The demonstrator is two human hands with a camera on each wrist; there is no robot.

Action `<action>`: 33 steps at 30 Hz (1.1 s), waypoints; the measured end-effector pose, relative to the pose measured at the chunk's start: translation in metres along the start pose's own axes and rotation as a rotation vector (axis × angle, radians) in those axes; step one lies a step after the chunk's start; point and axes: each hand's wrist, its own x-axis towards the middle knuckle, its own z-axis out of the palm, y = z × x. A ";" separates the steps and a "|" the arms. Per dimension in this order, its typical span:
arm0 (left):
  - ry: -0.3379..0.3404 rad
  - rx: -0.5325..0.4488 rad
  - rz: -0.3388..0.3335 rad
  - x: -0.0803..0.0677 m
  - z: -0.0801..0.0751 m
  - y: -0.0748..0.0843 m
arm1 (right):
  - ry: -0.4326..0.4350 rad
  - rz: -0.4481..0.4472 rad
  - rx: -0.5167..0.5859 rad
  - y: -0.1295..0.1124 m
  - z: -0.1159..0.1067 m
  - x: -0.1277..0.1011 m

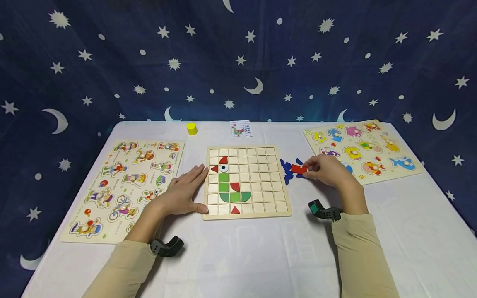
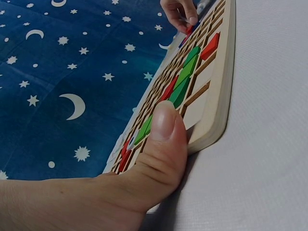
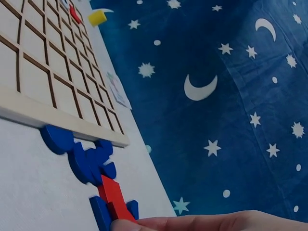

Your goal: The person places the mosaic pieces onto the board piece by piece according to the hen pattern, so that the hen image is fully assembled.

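A wooden grid board (image 1: 262, 182) lies flat, with red and green pieces and an eye piece (image 1: 223, 168) set in its left columns. My left hand (image 1: 182, 192) rests along its left edge, fingers stretched out and the thumb at the near left corner. Right of the board, my right hand (image 1: 328, 169) pinches red blocks (image 1: 299, 169) between thumb and fingertips, over a loose group of blue pieces (image 1: 287, 166). In the right wrist view, two red blocks (image 3: 113, 192) sit end to end among the blue pieces (image 3: 86, 161).
A picture card (image 1: 241, 128) lies behind the board, and a yellow cylinder (image 1: 191, 128) stands to its left. Knobbed puzzle boards flank the grid: one with people figures (image 1: 112, 145) at left, one with sea animals (image 1: 387, 176) at right. A starry curtain (image 1: 208, 62) hangs behind the table.
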 end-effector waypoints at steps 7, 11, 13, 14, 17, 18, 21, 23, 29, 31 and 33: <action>-0.004 0.001 -0.004 0.000 0.000 0.000 | -0.024 0.004 -0.016 0.001 -0.005 -0.003; -0.006 -0.001 -0.004 0.000 0.000 0.000 | 0.002 -0.010 -0.034 -0.001 -0.004 -0.002; -0.008 -0.001 -0.005 0.000 0.000 0.000 | 0.027 -0.028 -0.050 -0.004 -0.002 0.000; -0.008 0.000 -0.005 0.000 0.000 0.000 | 0.040 -0.040 -0.059 -0.006 0.000 0.001; -0.007 0.000 -0.004 0.000 0.000 0.000 | 0.068 -0.061 -0.083 -0.011 0.006 0.004; -0.007 0.000 -0.004 0.000 0.000 0.000 | 0.074 -0.064 -0.090 -0.012 0.008 0.005; -0.004 0.004 -0.001 0.001 0.001 0.000 | 0.085 -0.056 -0.103 -0.016 0.012 0.006; -0.005 0.007 0.000 0.001 0.001 -0.001 | 0.088 -0.049 -0.108 -0.017 0.013 0.006; -0.007 0.009 -0.002 0.001 0.001 -0.001 | 0.090 -0.039 -0.118 -0.017 0.012 0.005; -0.008 0.009 -0.004 0.001 0.001 0.000 | 0.092 -0.040 -0.117 -0.017 0.012 0.006; -0.008 0.010 -0.007 0.001 0.001 -0.001 | 0.093 -0.038 -0.117 -0.018 0.012 0.006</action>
